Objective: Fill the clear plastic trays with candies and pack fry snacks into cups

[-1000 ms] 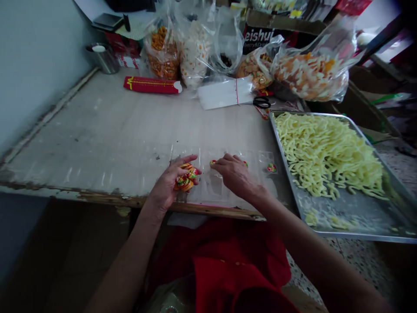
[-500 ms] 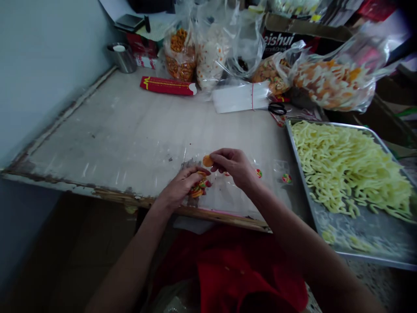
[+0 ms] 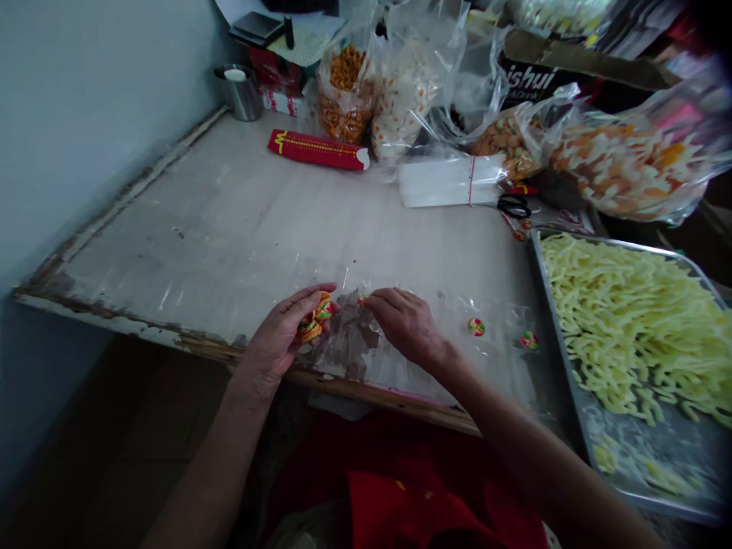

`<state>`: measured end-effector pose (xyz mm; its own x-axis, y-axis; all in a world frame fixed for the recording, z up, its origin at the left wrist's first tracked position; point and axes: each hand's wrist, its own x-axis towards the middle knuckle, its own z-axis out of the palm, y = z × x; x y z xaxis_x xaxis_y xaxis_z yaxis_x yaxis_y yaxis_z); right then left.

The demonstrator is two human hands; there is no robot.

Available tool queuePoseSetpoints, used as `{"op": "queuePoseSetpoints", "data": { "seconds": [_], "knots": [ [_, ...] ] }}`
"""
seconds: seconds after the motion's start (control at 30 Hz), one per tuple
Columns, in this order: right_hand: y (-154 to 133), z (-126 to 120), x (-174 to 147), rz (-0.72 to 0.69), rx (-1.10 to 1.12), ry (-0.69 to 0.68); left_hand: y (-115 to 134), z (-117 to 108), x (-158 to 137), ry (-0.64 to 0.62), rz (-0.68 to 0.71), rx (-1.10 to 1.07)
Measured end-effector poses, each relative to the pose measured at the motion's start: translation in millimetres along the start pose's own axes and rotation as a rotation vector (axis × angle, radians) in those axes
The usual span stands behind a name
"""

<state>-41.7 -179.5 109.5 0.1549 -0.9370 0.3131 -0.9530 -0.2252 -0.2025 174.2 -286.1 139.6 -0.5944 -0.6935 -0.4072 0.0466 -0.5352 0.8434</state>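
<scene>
My left hand is curled around a bunch of small round discs, orange on the edges with a red, green and yellow pattern on their faces. To its right, my right hand pinches something small at its fingertips, where a bit of a similar coloured disc shows. Both hands are low over the front part of the table. Right of my right hand, a single patterned disc lies on clear plastic, and another disc lies beyond it near the tray.
A metal tray of pale yellow strips stands at the right. Along the back are a bag of orange snacks, other filled bags, a stack of clear sleeves, black-handled scissors, a red packet and a metal cup.
My right hand has lowered from beside the left hand, and the orange disc face it held up no longer shows. My left hand has moved left with its bunch. The view has shifted.
</scene>
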Motion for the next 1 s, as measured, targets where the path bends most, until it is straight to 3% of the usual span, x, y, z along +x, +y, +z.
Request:
{"op": "queuePoseSetpoints", "data": {
  "seconds": [0.13,0.23,0.43,0.6,0.7,0.8,0.9,1.0],
  "knots": [
    [-5.8,-6.5,-2.3,-0.069,-0.107,-0.112,-0.9,-0.9,3.9,-0.055,-0.028,-0.118],
    [-5.1,-13.9,6.3,0.026,-0.054,-0.149,-0.9,-1.4,7.0,-0.058,-0.043,-0.161],
    [-14.9,-28.3,39.1,0.389,0.450,0.069,-4.9,4.4,12.2,-0.016,-0.005,-0.086],
    [-29.5,-23.3,65.5,0.274,0.567,0.030,-6.6,9.7,17.1,-0.028,0.065,-0.076],
    [-31.0,-15.9,70.5,0.313,0.594,-0.019,-4.6,11.6,17.5,-0.008,0.073,-0.078],
    [-34.2,-10.0,68.6,0.402,0.602,0.078,-1.8,14.5,15.5,0.045,0.015,-0.076],
    [-42.0,-7.0,65.3,0.426,0.582,0.202,-0.4,16.2,12.6,0.177,-0.033,-0.062],
    [-49.3,-5.1,64.0,0.482,0.700,0.227,-0.9,13.1,8.5,0.213,-0.002,-0.043]
  ]
}}
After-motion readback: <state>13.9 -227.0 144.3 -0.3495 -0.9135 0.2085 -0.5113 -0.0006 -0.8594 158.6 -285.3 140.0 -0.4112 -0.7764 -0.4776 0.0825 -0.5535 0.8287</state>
